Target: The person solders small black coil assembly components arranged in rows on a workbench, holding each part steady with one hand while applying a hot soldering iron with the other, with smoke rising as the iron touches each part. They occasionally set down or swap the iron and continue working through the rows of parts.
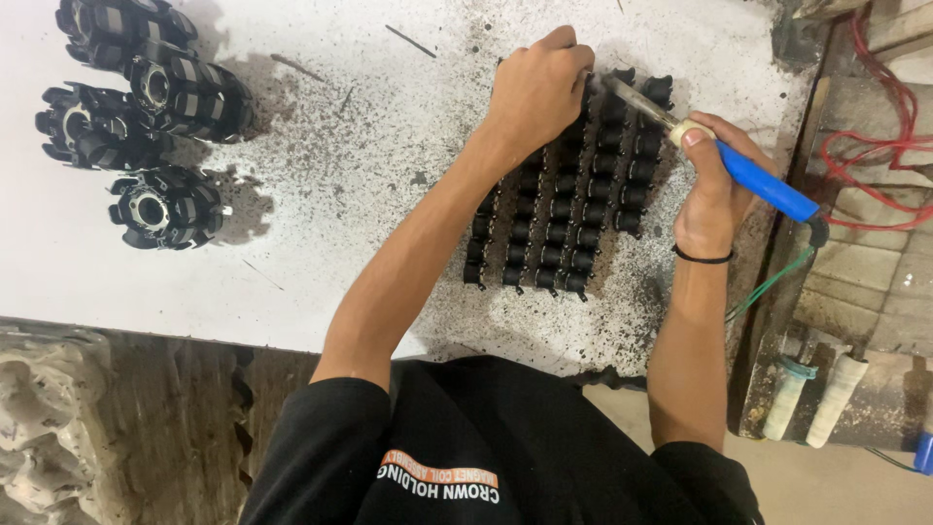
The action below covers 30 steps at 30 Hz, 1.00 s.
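Your right hand (714, 194) is closed around the blue handle of a soldering iron (753, 175), thumb pressed on the pale collar near the metal shaft. The iron's tip points up and left toward the far end of the rows of small black coil bobbins (564, 209) laid side by side on the white worktable (321, 194). A black band sits on your right wrist.

Your left hand (539, 92) rests knuckles-up on the far end of those rows, fingers curled down onto the bobbins. You cannot tell from this view whether the fingers pinch anything, as they are hidden under the hand. The iron's tip is just beside this hand.

The bobbins lie in several columns running from near to far, slightly slanted, between your two forearms. The table around them is speckled with dark debris.

At the far left of the table sit four round black wound stator assemblies (146, 107), grouped closely, well apart from your hands. Red wire (875, 146) loops at the right, beyond the table edge.
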Each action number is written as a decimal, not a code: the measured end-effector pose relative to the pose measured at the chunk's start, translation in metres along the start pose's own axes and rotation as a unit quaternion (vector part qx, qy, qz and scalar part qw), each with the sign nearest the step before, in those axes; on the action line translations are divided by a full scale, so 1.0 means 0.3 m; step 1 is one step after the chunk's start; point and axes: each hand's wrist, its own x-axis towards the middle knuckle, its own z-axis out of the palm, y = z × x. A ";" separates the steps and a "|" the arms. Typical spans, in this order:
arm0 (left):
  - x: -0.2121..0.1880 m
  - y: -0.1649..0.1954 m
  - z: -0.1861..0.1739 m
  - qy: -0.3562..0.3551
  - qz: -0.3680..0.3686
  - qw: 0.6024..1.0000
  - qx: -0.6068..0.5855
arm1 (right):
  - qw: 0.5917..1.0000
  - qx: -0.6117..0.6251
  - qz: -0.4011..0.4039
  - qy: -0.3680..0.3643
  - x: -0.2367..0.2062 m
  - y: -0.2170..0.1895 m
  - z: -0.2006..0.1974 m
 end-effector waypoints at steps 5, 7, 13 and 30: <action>0.031 0.011 -0.012 -0.020 0.015 0.999 0.022 | 1.000 0.007 0.007 -0.006 0.004 -0.006 -0.019; 0.034 0.024 -0.033 -0.015 0.018 1.000 0.011 | 0.998 0.043 -0.015 0.037 0.001 -0.021 -0.044; -0.068 0.058 -0.077 -0.034 -0.005 0.999 0.001 | 0.999 -0.041 -0.027 -0.006 -0.078 -0.018 -0.070; -0.084 0.020 -0.030 -0.036 0.010 0.999 0.013 | 1.000 -0.017 -0.018 -0.002 -0.085 0.005 -0.040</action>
